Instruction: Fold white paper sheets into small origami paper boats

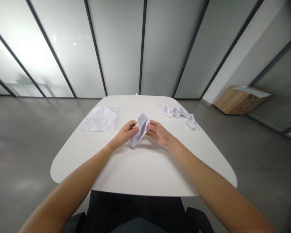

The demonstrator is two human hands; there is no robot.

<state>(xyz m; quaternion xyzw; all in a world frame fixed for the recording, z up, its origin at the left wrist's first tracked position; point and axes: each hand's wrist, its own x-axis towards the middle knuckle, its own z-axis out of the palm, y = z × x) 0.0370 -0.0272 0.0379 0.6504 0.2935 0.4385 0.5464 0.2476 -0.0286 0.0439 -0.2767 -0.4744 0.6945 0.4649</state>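
Left hand, right hand pinch white folded paper, seemingly unfinished; right of it, pointed white paper shapes look done.

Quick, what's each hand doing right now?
Left hand: closed, holding the folded paper.
Right hand: closed, holding the same folded paper's right side.

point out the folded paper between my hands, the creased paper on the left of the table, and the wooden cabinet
Folded paper [141, 131]: head view, middle of its folded body.
Creased paper [101, 119]: head view, middle of its surface.
Wooden cabinet [239, 102]: head view, its wooden body.
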